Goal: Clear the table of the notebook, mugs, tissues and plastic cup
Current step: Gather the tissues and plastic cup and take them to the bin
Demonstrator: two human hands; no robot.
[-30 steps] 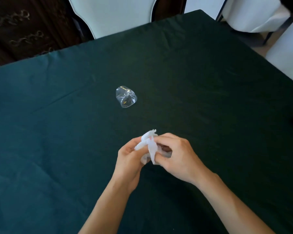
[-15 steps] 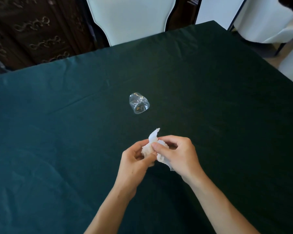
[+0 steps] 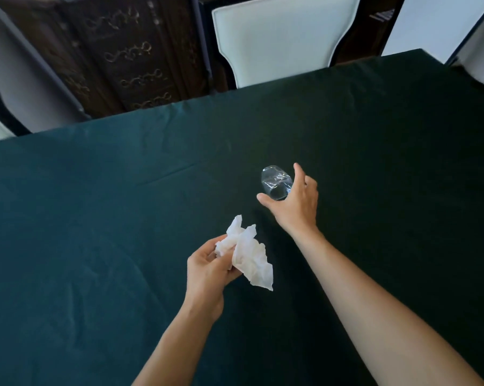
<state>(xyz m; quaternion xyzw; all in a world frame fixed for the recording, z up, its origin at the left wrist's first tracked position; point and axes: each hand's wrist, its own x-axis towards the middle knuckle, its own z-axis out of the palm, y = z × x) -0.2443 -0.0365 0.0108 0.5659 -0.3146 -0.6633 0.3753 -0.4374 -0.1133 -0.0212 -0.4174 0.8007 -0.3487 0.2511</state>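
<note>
A crumpled clear plastic cup (image 3: 274, 181) lies on its side on the dark green tablecloth (image 3: 96, 204), near the middle of the table. My right hand (image 3: 293, 204) reaches around it, open, thumb at its near side and fingers along its right; contact is unclear. My left hand (image 3: 207, 271) sits nearer to me and is shut on a crumpled white tissue (image 3: 247, 254), which hangs out to the right of the fingers. No notebook or mug is in view.
A white upholstered chair (image 3: 280, 37) stands at the table's far edge, with another white chair (image 3: 480, 59) at the far right. A dark carved wooden cabinet (image 3: 129, 57) is behind on the left. A grey panel (image 3: 15, 87) leans at far left.
My right hand let go of the tissue and reached forward to the plastic cup. The tissue stayed in my left hand. The view tilted up, showing more of the chairs.
</note>
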